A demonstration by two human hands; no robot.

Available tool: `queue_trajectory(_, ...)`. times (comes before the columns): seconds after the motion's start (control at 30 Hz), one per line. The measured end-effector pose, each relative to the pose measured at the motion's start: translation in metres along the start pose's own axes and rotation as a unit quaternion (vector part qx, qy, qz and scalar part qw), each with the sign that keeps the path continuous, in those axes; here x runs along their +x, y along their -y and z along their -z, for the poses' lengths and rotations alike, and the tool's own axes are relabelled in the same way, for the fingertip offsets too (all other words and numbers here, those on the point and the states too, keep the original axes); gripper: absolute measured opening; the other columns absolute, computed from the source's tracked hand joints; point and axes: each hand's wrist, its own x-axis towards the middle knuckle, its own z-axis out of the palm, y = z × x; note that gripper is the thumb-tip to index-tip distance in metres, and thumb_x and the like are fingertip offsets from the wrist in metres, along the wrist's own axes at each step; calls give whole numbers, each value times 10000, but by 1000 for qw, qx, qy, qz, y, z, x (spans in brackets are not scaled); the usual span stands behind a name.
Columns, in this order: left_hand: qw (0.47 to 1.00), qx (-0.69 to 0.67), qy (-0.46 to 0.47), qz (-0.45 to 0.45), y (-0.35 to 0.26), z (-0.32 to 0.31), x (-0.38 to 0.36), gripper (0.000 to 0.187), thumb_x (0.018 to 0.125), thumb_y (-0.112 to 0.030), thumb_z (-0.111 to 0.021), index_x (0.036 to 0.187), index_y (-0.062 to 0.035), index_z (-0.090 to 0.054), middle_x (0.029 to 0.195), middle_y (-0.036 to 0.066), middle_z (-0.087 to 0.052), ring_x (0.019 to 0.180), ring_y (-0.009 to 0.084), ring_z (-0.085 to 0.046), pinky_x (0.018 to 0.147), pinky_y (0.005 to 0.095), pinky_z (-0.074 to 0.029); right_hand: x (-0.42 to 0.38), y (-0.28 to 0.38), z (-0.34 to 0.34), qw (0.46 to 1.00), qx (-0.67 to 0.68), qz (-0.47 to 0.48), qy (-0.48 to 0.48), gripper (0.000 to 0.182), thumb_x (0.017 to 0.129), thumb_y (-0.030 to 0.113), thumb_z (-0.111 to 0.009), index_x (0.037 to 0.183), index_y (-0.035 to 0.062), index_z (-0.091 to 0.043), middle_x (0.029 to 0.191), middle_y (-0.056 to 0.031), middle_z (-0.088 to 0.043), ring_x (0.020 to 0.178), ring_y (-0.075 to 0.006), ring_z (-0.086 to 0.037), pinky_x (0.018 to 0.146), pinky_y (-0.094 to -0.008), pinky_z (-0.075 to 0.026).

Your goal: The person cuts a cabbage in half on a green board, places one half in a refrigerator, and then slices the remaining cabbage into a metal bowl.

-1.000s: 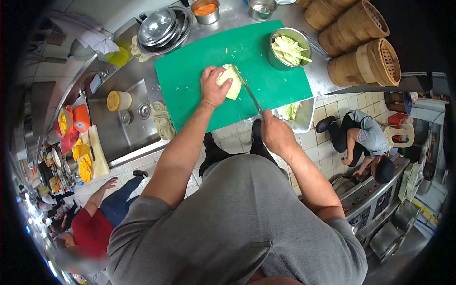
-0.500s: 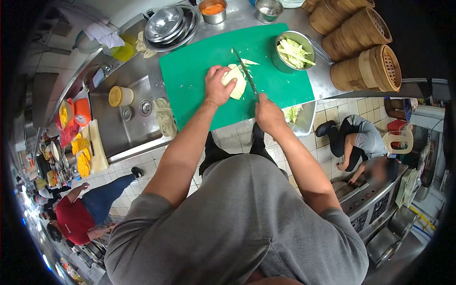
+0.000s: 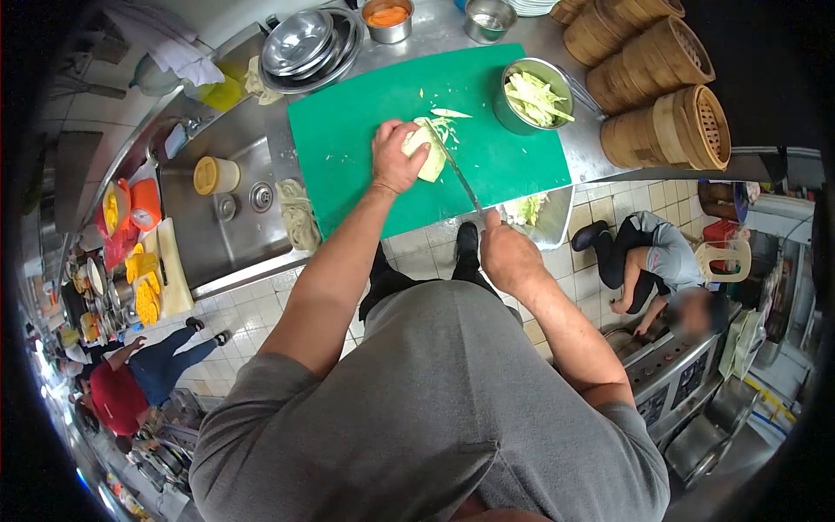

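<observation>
My left hand (image 3: 398, 159) is closed over a pale green piece of cabbage (image 3: 428, 165), pressing it onto the green cutting board (image 3: 348, 196). In my right hand (image 3: 511, 252) is the handle of a long knife (image 3: 464, 184), held just off the board's near edge. The blade slants away to the left, its far end at the cabbage's right side. Thin shreds (image 3: 444, 130) and a longer sliver (image 3: 450, 113) lie beyond the cabbage. At the board's right corner stands a metal container (image 3: 515, 115) of cut cabbage strips.
A sink (image 3: 222, 248) with a yellow-lidded tub (image 3: 216, 176) lies left. Metal bowls (image 3: 300, 43) and a container of orange pieces (image 3: 387, 30) stand behind. Bamboo steamers (image 3: 648, 135) are at right, above a crouching person (image 3: 665, 252). Another person (image 3: 117, 396) is far left.
My right hand has drawn the knife back toward me, and its blade now meets the cabbage. More shreds lie beside it. The person at far left has moved farther off.
</observation>
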Motion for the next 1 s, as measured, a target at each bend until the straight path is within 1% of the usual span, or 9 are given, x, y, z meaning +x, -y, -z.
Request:
queue_trajectory(0.07, 1000, 3, 3, 3, -2, 2, 0, 397, 827, -278, -829, 1178, -131, -716, 1219, 110, -598, 1169, 341, -581, 1042, 483, -450, 11, 5, 10, 999, 15, 0, 38, 282, 969, 19, -467, 1243, -45, -470, 1064, -340, -719, 1019, -529, -707, 884, -603, -556)
queue_trajectory(0.23, 1000, 2, -6, -13, 0, -1, -1, 394, 830, -275, -826, 1175, -122, -714, 1216, 116, -596, 1172, 347, -576, 1039, 489, -451, 97, 8, -19, 997, 48, 52, 3, 257, 977, 40, -473, 1225, -28, -469, 1096, -343, -714, 1048, -529, -698, 899, -609, -547)
queue_trajectory(0.37, 1000, -7, 1, -11, 3, 1, -1, 396, 829, -271, -826, 1174, -115, -711, 1218, 122, -594, 1170, 356, -576, 1029, 493, -454, 122, 10, -47, 998, 37, 24, -36, 231, 992, 54, -476, 1212, -18, -473, 1106, -339, -713, 1043, -519, -705, 895, -606, -550)
queue_trajectory(0.43, 1000, -17, 2, -9, 5, -1, -1, 398, 834, -280, -819, 1180, -115, -710, 1223, 125, -591, 1172, 361, -576, 1026, 500, -454, 117, 4, -49, 998, 36, 28, -50, 226, 998, 60, -481, 1211, -15, -475, 1115, -336, -712, 1040, -511, -710, 892, -601, -554)
queue_trajectory(0.63, 1000, -4, -6, -4, 3, 0, -3, 425, 868, -334, -770, 1220, -120, -664, 1254, 147, -557, 1226, 371, -543, 1040, 510, -431, 24, 15, 14, 1000, -18, 16, -16, 224, 988, 53, -491, 1194, -34, -483, 1077, -345, -717, 1014, -510, -719, 881, -601, -557)
queue_trajectory(0.73, 1000, -8, 5, 8, -1, 2, -2, 410, 869, -325, -767, 1208, -117, -670, 1242, 143, -559, 1219, 365, -545, 1039, 509, -429, -3, 15, 21, 1000, -17, 21, -3, 219, 1059, 161, -499, 1169, -26, -470, 994, -331, -724, 927, -528, -711, 832, -615, -551)
queue_trajectory(0.83, 1000, -13, 9, 6, 1, 1, -1, 399, 867, -316, -767, 1198, -115, -675, 1232, 139, -560, 1210, 360, -549, 1040, 503, -430, 1, 10, 5, 999, -29, 25, -6, 199, 1044, 128, -488, 1166, -28, -466, 982, -332, -725, 927, -530, -712, 833, -617, -550)
queue_trajectory(0.93, 1000, -24, 7, 8, 0, 1, -1, 386, 863, -311, -768, 1182, -111, -682, 1231, 135, -565, 1204, 356, -554, 1038, 499, -432, 8, 16, 11, 999, -7, -2, 36, 283, 970, 29, -486, 1242, -45, -478, 1078, -334, -729, 1045, -518, -712, 909, -602, -551)
queue_trajectory(1.0, 1000, -16, -2, 1, 0, 1, 0, 386, 858, -306, -770, 1179, -109, -684, 1225, 135, -570, 1197, 355, -558, 1034, 495, -435, 28, 18, 7, 1000, 3, 15, 20, 291, 980, 39, -468, 1261, -37, -481, 1098, -327, -729, 1061, -519, -707, 926, -598, -550)
